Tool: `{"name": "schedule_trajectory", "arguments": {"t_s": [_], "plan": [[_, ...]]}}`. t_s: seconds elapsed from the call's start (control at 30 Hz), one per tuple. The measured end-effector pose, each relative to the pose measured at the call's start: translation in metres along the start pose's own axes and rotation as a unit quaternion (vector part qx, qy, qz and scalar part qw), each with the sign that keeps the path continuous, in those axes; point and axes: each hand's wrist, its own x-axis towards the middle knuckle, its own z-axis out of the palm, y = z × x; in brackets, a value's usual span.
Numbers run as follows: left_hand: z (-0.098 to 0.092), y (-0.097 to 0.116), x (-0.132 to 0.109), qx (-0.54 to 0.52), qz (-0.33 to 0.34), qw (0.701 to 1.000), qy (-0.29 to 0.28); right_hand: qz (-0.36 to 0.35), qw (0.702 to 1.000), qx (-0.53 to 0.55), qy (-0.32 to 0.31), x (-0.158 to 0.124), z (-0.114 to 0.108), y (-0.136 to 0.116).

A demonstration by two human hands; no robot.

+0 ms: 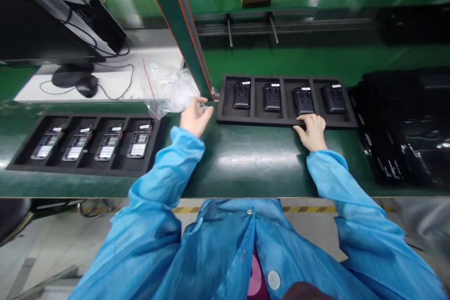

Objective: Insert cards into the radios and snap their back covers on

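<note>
A: Hands first, quick.

B: The left hand (195, 119) is half-curled, fingertips (207, 110) at the edge of a clear plastic bag (172, 91). Might be pinching a fold of it; can't tell from this view. The right hand (312, 132) is flat and loosely spread, fingers (300, 124) pressing on the front rim of a black foam tray (253, 121).

A: What's in the tray?

B: Four black devices, upright in separate slots, the nearest to that hand being this one (304, 101). The dividers keep them apart, probably to stop them rubbing.

A: And the other tray?

B: A second foam tray (84, 171) sits left of the left hand, with four open-backed devices (138, 143) lying in its slots, white labels showing.

A: Room to move?

B: Some. Bare green bench mat (246, 164) lies between the hands, up to the bench's front edge. A green post (179, 23) stands just behind the left hand, close beside the right tray's corner, so that side's tight. A glossy black stack (401, 126) crowds the right tray's far end. A mouse (86, 85) sits farther back on the left.
</note>
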Motion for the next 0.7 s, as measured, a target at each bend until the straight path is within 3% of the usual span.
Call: {"name": "schedule_trajectory", "arguments": {"t_s": [0.1,0.17,0.3,0.43,0.57,0.7], "plan": [[-0.048,-0.028,-0.023,0.060,0.023,0.994,0.090,0.001,1.000,-0.006,-0.008,0.024,0.003,0.011],[-0.079,-0.055,-0.042,0.141,-0.011,0.981,0.132,0.003,1.000,-0.011,-0.010,0.040,0.007,0.019],[-0.119,-0.116,-0.083,0.301,-0.120,0.940,0.104,0.023,0.999,-0.024,-0.005,0.080,0.024,0.031],[-0.131,-0.147,-0.120,0.329,-0.141,0.932,0.066,0.070,0.996,-0.048,0.012,0.129,0.053,0.043],[-0.128,-0.142,-0.132,0.348,-0.085,0.933,0.036,0.107,0.991,-0.061,0.047,0.173,0.074,0.057],[-0.122,-0.132,-0.126,0.395,-0.087,0.914,-0.014,0.097,0.987,-0.052,0.115,0.189,0.078,0.062]]}}
